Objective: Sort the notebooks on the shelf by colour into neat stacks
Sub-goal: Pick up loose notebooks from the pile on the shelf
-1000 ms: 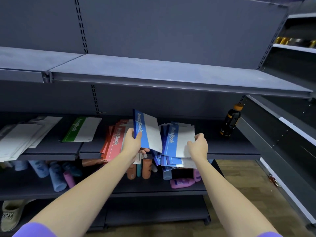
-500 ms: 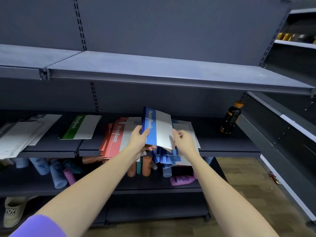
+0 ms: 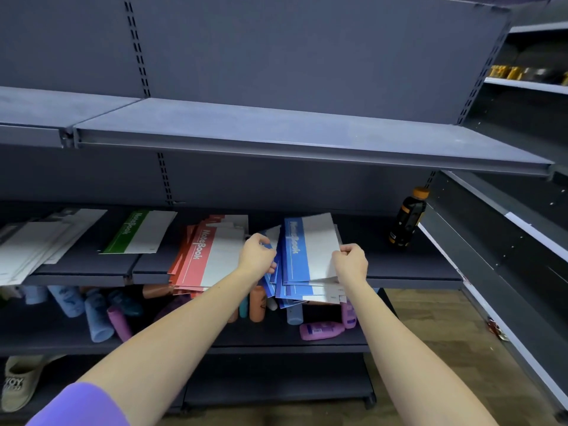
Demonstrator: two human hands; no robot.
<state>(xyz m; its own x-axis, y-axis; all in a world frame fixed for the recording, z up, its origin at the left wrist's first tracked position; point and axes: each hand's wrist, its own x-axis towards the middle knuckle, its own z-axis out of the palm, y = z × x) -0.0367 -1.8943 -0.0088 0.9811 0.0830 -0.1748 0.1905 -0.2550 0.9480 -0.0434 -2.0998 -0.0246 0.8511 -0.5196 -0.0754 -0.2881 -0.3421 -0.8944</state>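
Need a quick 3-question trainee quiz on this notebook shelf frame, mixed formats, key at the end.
1. Multiple choice: which notebooks does the right hand grip? A) green B) red C) blue
2. True or false: the green notebook lies on top of the red stack.
3. Fill in: the dark bottle with the orange cap stands on the same shelf as the notebooks, to the ____ of the blue stack.

Key
1. C. The right hand pinches the right edge of the top blue notebook; the left hand holds the stack's left side.
2. False. It lies apart, left of the red stack.
3. right
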